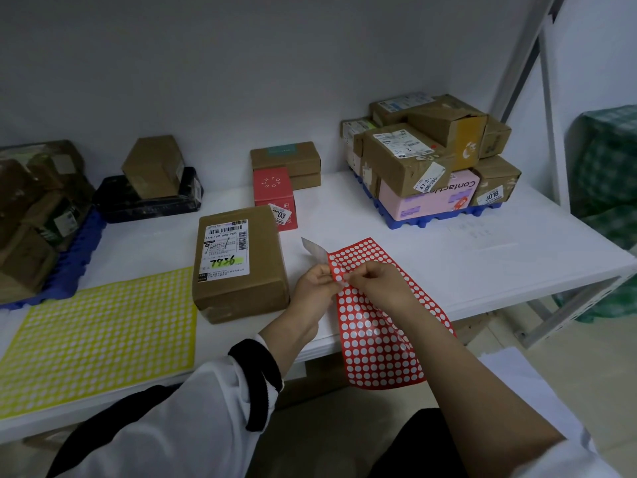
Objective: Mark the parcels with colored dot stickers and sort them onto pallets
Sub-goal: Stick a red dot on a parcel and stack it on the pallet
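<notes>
A red dot-sticker sheet (pixel 375 326) hangs over the white table's front edge, its upper left corner curled up. My left hand (pixel 315 282) pinches the sheet's left edge. Close beside it, my right hand (pixel 375 282) pinches at a dot near the same edge. Left of my hands lies a brown parcel (pixel 238 263) with a white shipping label. A yellow dot-sticker sheet (pixel 96 339) lies flat at the table's front left.
A blue pallet (pixel 444 215) at the back right carries several stacked parcels. Another blue pallet (pixel 74 260) at the left holds brown parcels. A red box (pixel 274 191), brown boxes (pixel 286 160) and a black parcel (pixel 148 201) stand at the back. Metal shelf struts rise at the right.
</notes>
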